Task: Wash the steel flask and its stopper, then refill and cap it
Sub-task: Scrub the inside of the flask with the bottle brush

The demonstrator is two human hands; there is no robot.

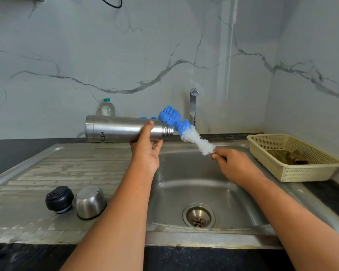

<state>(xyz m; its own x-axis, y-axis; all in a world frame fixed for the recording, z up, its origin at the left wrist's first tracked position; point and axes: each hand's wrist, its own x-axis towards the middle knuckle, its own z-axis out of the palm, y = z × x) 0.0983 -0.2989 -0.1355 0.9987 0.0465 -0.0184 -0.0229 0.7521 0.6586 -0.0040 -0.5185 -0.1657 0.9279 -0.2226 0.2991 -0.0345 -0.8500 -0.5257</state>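
My left hand point(146, 148) grips the steel flask point(117, 129) near its neck and holds it sideways above the sink's left edge, mouth pointing right. My right hand point(233, 163) pinches the handle of a blue and white bottle brush point(184, 128). The brush's blue tip sits just outside the flask's mouth, angled up to the left. On the draining board stand the black stopper point(59, 199) and the steel cup lid point(90, 201), mouth down, side by side.
The steel sink point(184, 184) with its drain point(199, 216) lies below my hands. A tap point(193, 106) rises behind it. A cream plastic basket point(294, 157) holding a brown object sits at the right. A small plastic bottle point(107, 107) stands against the marble wall.
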